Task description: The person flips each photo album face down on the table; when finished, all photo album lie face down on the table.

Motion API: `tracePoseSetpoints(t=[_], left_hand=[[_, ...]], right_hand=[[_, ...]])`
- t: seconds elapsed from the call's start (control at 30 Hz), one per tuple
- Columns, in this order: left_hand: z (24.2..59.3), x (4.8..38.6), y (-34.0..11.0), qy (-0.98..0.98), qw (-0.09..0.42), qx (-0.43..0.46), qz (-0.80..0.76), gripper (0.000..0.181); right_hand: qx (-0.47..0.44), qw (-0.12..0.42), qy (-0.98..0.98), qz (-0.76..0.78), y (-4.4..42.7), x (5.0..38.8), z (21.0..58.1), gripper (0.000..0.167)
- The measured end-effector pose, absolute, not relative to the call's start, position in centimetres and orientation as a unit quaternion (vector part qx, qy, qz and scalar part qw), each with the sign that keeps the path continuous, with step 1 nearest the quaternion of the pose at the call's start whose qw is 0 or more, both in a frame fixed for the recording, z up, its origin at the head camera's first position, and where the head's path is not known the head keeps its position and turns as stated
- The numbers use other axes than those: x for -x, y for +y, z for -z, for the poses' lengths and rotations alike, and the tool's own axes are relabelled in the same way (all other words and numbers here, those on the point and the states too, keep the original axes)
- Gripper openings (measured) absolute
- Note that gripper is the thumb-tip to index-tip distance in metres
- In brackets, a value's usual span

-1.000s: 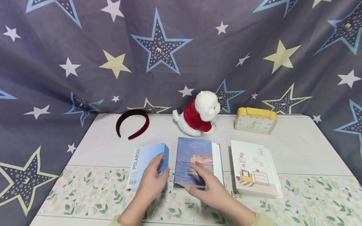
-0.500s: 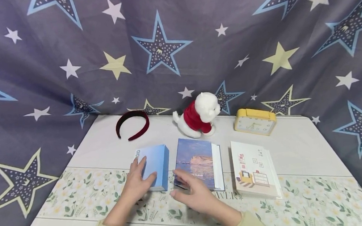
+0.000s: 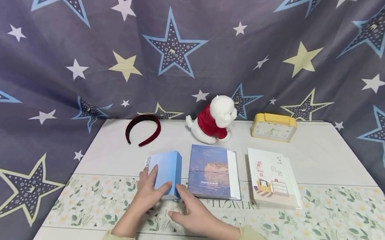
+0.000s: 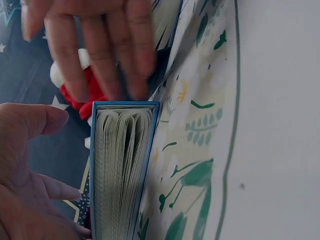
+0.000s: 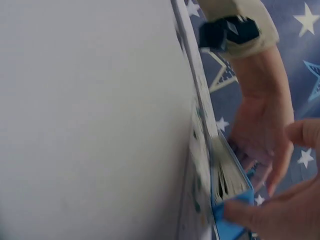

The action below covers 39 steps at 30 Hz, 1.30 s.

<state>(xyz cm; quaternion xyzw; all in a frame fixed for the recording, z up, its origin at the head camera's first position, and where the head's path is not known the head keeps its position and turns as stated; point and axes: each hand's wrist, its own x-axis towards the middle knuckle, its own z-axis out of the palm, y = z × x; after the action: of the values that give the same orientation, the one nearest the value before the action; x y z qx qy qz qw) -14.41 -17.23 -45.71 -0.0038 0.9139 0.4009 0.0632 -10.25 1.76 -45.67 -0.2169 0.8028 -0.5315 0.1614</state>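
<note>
A blue photo album (image 3: 170,166) with "POLAROID" partly visible on its cover lies flat on the table. My left hand (image 3: 147,189) rests over its left part, fingers spread. Beside its lower right corner is my right hand (image 3: 197,215), thumb apart and fingers extended near the spine. In the left wrist view the album's page edges (image 4: 122,160) face the camera, with the right hand (image 4: 107,45) above them. The right wrist view also has the album (image 5: 231,172) between both hands; blur there leaves firm contact uncertain. A second album with a seascape cover (image 3: 208,168) lies just right of it.
A white album (image 3: 271,178) with a room drawing lies further right. Along the back are a dark red headband (image 3: 143,130), a white plush dog (image 3: 210,122) in red and a yellow alarm clock (image 3: 274,127). A starry curtain (image 3: 189,89) hangs behind the table.
My right hand has moved left, off the seascape album to beside the blue one. My left hand has shifted from the blue album's right part to its left part.
</note>
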Motion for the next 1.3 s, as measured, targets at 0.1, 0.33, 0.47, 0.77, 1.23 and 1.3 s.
tracePoseSetpoints(t=[0.1, 0.33, 0.47, 0.77, 1.23, 1.3], left_hand=[[45.6, 14.5, -17.3, 0.912, 0.065, 0.002, -0.406, 0.083], [45.4, 14.5, -17.5, 0.905, 0.083, 0.011, -0.417, 0.084], [45.4, 14.5, -17.6, 0.897, 0.094, 0.02, -0.432, 0.084], [45.5, 14.7, -17.9, 0.889, 0.092, 0.022, -0.447, 0.083], [45.5, 14.7, -18.0, 0.87, 0.109, 0.046, -0.479, 0.081], [45.5, 14.7, -18.1, 0.866, 0.109, 0.054, -0.484, 0.08]], right_hand=[[0.201, 0.16, 0.811, 0.525, 1.2, 10.0, 45.8, 0.083], [0.15, 0.169, 0.794, 0.564, -0.2, 9.3, 46.0, 0.088], [0.131, 0.166, 0.8, 0.562, -0.8, 9.0, 46.0, 0.087], [0.12, 0.153, 0.818, 0.542, -1.0, 9.0, 46.1, 0.08], [0.13, 0.142, 0.824, 0.533, -1.3, 8.6, 46.7, 0.081], [0.132, 0.148, 0.818, 0.54, -1.3, 8.5, 46.6, 0.08]])
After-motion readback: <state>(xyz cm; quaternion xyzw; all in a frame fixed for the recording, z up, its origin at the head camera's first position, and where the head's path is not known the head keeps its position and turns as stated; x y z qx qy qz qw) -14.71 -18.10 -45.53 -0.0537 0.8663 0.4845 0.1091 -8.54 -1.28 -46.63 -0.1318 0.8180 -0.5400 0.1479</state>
